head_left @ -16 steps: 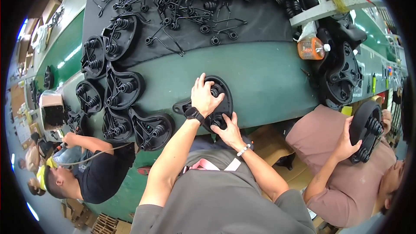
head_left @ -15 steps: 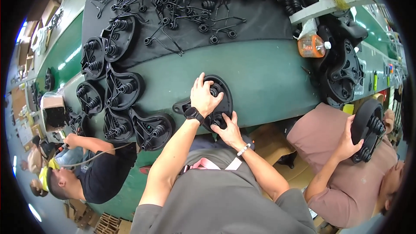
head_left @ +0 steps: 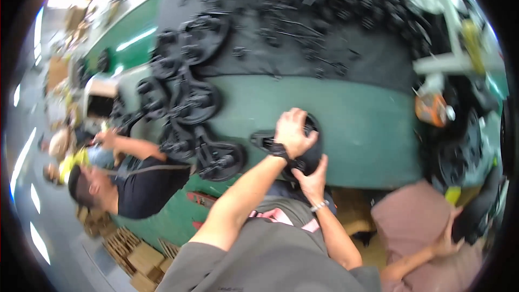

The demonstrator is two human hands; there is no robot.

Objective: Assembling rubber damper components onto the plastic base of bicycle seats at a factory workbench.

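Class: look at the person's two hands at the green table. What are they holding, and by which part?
Both grip one round black disc-shaped part: left hand spread over its top, right hand at its near edge.

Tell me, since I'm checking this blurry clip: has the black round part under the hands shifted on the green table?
Cannot tell: the camera swung. The black round part lies near the green table front edge, as before.

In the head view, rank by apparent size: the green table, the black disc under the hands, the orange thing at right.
1. Green table
2. Black disc, partly covered by both hands
3. Orange thing, blurred
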